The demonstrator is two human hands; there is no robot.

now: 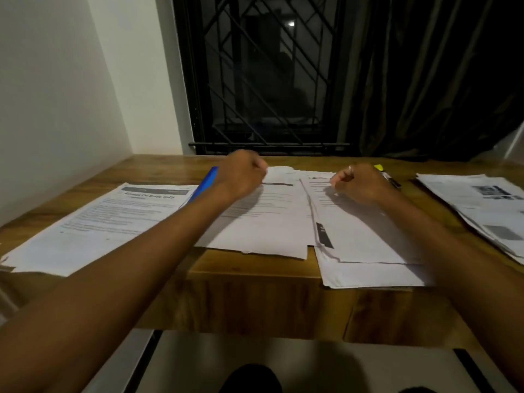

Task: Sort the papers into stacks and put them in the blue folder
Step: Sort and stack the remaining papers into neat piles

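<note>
Four lots of printed papers lie on the wooden table [255,268]: a left stack [99,222], a middle stack [263,225], a right stack [365,248] that hangs over the front edge, and a far-right stack [482,205]. Only a strip of the blue folder [205,182] shows, between the left and middle stacks under the papers. My left hand [243,174] hovers as a curled fist over the far end of the middle stack, slightly blurred. My right hand [360,184] is curled too, its knuckles at the top of the right stack. I see nothing held in either hand.
A yellow highlighter [378,167] and a dark pen [392,181] lie just behind my right hand. A white wall [56,109] borders the table on the left. A barred window [269,80] and a dark curtain [425,80] stand behind it.
</note>
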